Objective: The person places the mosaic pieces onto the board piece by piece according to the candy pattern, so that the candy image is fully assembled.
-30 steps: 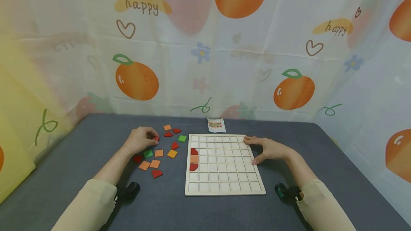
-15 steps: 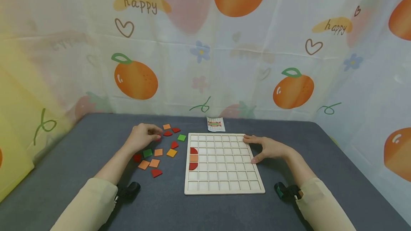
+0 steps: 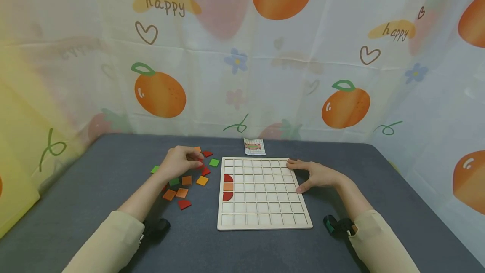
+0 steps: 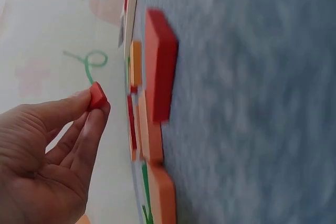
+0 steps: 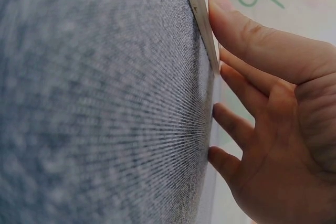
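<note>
My left hand (image 3: 179,164) pinches a small red piece (image 4: 98,96) between thumb and fingertips, held above the loose pieces in the left wrist view. A pale wooden grid board (image 3: 265,220) lies to the right of it. In the board's left column sit a red rounded piece (image 3: 228,177), an orange square (image 3: 228,186) and another red rounded piece (image 3: 227,197). My right hand (image 3: 321,175) rests on the board's right edge, fingers spread, with the thumb (image 5: 231,22) at the rim in the right wrist view.
Several loose pieces lie left of the board, among them a bright green one (image 3: 214,162), a yellow-orange square (image 3: 202,180), an orange square (image 3: 187,180) and a red one (image 3: 184,204). A small printed card (image 3: 254,147) lies behind the board. A patterned cloth (image 3: 212,96) hangs behind the table.
My left hand has moved right over the loose pieces with the red piece, uncovering a green piece at the far left. My right hand stays at the board's edge.
</note>
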The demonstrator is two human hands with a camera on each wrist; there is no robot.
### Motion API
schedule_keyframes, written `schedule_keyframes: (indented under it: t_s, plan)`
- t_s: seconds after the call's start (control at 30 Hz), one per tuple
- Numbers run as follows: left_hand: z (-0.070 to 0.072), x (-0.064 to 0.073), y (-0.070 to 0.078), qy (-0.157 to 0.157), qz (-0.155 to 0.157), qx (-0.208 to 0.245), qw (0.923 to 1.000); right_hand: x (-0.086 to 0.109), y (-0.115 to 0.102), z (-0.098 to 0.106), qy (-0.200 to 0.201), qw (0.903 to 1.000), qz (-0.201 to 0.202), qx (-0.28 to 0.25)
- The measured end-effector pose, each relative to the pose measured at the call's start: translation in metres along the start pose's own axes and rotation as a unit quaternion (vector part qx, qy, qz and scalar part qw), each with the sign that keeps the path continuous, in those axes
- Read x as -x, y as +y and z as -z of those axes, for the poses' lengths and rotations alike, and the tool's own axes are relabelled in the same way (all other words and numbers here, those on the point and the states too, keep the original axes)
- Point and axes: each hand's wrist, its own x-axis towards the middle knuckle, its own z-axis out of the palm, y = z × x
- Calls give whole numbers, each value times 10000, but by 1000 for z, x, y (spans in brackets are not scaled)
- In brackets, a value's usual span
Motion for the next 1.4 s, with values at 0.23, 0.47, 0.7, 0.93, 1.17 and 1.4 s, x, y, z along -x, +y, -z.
schedule_keyframes:
  t_s: [0.23,0.47,0.7,0.93,1.17,1.4]
  plan:
    - [-11,1,17,-116,-219,87,9997,0,0,-1,15,10000,-26,46]
    - [-19,0,26,-354,-193,365,9985,0,0,0,13,10000,-26,43]
    - [-28,1,34,-757,-288,940,9923,0,-1,0,9,10000,-56,53]
    - [-37,3,42,-1189,-376,1200,9849,0,0,0,6,10000,-63,37]
    - [-47,5,49,-1453,-510,1137,9815,0,1,0,3,10000,-36,18]
    - [-57,5,55,-1550,-681,893,9815,0,2,1,-6,10000,-7,-10]
